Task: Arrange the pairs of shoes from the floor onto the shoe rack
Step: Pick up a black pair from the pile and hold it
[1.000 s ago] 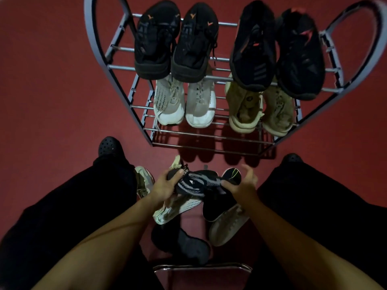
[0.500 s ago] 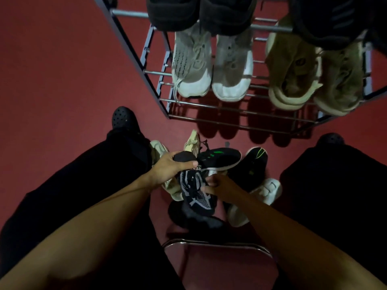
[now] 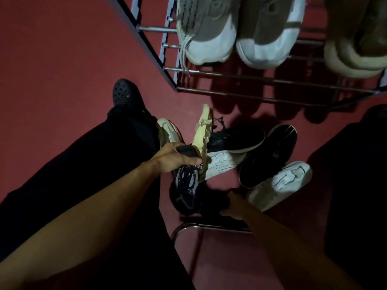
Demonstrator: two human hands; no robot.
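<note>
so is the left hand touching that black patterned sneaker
Touching: the head view shows the left hand with fingers curled round the heel of the black patterned sneaker.

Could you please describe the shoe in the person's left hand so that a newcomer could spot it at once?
Below the shoe rack a heap of shoes lies on the red floor. At its left edge the left hand grips a black shoe, the only one with a grey woven pattern.

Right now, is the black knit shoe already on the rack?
No, the left hand grips the black knit shoe over the floor pile, short of the rack.
</note>
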